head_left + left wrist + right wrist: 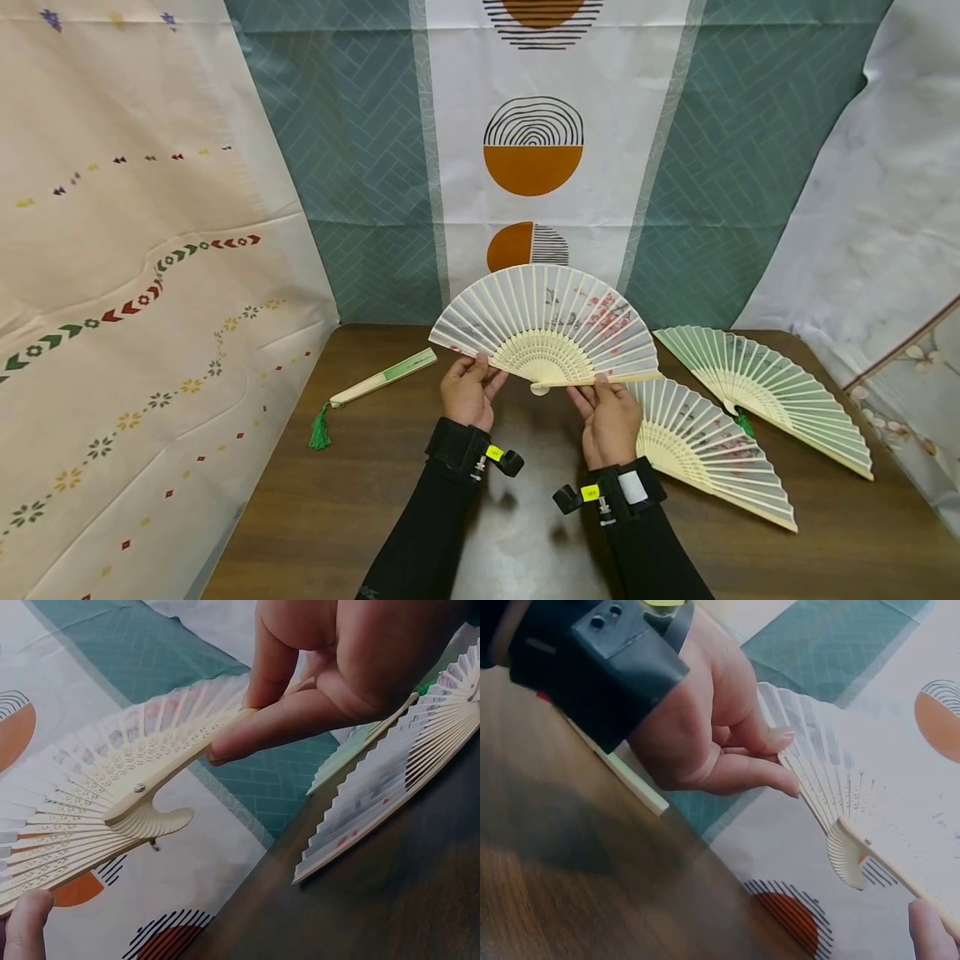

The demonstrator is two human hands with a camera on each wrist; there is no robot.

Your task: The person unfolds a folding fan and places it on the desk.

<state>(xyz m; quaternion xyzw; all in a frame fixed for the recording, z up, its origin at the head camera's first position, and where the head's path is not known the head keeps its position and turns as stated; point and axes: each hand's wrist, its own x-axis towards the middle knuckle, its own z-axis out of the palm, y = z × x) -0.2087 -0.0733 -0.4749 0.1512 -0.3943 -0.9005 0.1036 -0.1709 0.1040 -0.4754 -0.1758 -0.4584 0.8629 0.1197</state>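
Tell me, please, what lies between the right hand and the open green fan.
An open white fan lies there on the table, as the head view shows.

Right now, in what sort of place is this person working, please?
Probably a small indoor recording corner: patterned cloths hang behind a brown table, and wrist cameras are strapped on.

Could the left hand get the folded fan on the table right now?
Probably yes: nothing seems to lie between the left hand and the folded fan off to its left. But that hand pinches the raised fan, so it would likely have to let go first.
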